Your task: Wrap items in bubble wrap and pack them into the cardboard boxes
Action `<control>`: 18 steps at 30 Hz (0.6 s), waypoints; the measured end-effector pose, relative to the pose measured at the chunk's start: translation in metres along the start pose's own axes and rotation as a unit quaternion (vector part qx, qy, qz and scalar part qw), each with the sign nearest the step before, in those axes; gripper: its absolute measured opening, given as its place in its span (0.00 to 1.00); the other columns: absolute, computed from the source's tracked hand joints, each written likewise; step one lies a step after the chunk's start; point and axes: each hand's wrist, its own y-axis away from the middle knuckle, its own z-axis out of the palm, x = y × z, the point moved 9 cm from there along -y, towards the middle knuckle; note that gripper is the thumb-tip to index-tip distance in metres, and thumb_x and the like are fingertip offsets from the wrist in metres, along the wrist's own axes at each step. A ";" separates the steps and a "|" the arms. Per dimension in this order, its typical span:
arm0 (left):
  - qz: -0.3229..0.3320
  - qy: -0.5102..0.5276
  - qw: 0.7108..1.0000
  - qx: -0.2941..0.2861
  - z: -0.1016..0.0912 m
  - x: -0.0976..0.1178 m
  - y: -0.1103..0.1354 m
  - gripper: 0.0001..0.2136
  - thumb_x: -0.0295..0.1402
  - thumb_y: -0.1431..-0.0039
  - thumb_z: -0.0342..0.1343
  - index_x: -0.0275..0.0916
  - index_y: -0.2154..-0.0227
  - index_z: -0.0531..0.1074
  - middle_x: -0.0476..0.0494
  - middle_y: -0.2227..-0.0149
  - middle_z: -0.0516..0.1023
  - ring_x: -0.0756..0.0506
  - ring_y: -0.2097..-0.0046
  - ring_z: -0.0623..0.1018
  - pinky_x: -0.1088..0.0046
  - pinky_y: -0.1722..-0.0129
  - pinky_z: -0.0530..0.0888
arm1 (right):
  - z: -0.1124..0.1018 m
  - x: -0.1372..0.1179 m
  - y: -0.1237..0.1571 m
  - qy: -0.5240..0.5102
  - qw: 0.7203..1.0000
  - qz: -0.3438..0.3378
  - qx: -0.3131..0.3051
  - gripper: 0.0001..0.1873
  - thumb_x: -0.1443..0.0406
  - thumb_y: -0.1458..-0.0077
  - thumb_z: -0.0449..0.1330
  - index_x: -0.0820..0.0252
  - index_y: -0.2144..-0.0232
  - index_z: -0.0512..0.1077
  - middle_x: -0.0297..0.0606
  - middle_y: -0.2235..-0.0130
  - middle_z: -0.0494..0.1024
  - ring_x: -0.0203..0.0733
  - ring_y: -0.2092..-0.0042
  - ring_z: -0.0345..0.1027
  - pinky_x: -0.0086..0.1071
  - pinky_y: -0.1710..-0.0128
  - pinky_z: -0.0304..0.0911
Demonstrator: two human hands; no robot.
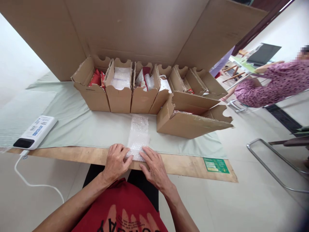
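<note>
A strip of bubble wrap (137,133) lies on the pale green cloth (79,124), running from the table's front edge toward the boxes. My left hand (116,162) and my right hand (154,166) both rest on its near end, fingers curled and pressing on the rolled-up edge between them. Behind the strip stands a row of small open cardboard boxes (119,93). Some of them hold red packets (96,79) and some hold bubble-wrapped items (121,77).
A closed cardboard box (190,122) lies at the right of the strip. A large cardboard sheet (135,29) stands behind the row. A white power bank (35,132) with a cable sits at the left. A person in a patterned top (272,85) sits at the right, near metal chair frames (272,167).
</note>
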 end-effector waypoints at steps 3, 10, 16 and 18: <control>0.052 0.027 0.998 -0.009 -0.007 0.008 0.001 0.12 0.32 0.41 0.60 0.34 0.56 0.76 0.29 0.49 0.73 0.33 0.48 0.72 0.52 0.48 0.71 | -0.003 -0.002 -0.003 0.028 0.999 -0.014 0.013 0.19 0.71 0.36 0.55 0.58 0.45 0.72 0.49 0.39 0.73 0.55 0.37 0.65 0.51 0.44 0.67; 0.078 0.130 0.987 -0.061 -0.004 0.007 -0.003 0.07 0.26 0.36 0.54 0.39 0.61 0.77 0.43 0.63 0.82 0.42 0.55 0.78 0.61 0.51 0.71 | -0.022 0.006 -0.023 -0.024 0.999 0.000 0.025 0.12 0.68 0.31 0.53 0.57 0.56 0.77 0.40 0.58 0.84 0.46 0.57 0.77 0.40 0.55 0.69; -0.111 0.129 0.978 -0.122 0.020 -0.028 -0.026 0.07 0.29 0.37 0.55 0.39 0.61 0.79 0.48 0.69 0.82 0.47 0.69 0.79 0.72 0.66 0.73 | -0.054 0.001 -0.025 0.022 0.982 0.017 0.188 0.09 0.65 0.32 0.56 0.59 0.54 0.75 0.45 0.56 0.81 0.48 0.55 0.75 0.41 0.55 0.67; -0.130 0.114 0.977 -0.128 0.028 -0.034 -0.033 0.08 0.29 0.38 0.55 0.40 0.59 0.79 0.48 0.69 0.82 0.46 0.69 0.79 0.71 0.65 0.74 | -0.052 -0.009 -0.022 0.047 0.980 0.000 0.195 0.09 0.67 0.34 0.57 0.58 0.53 0.74 0.46 0.53 0.80 0.49 0.52 0.73 0.42 0.54 0.65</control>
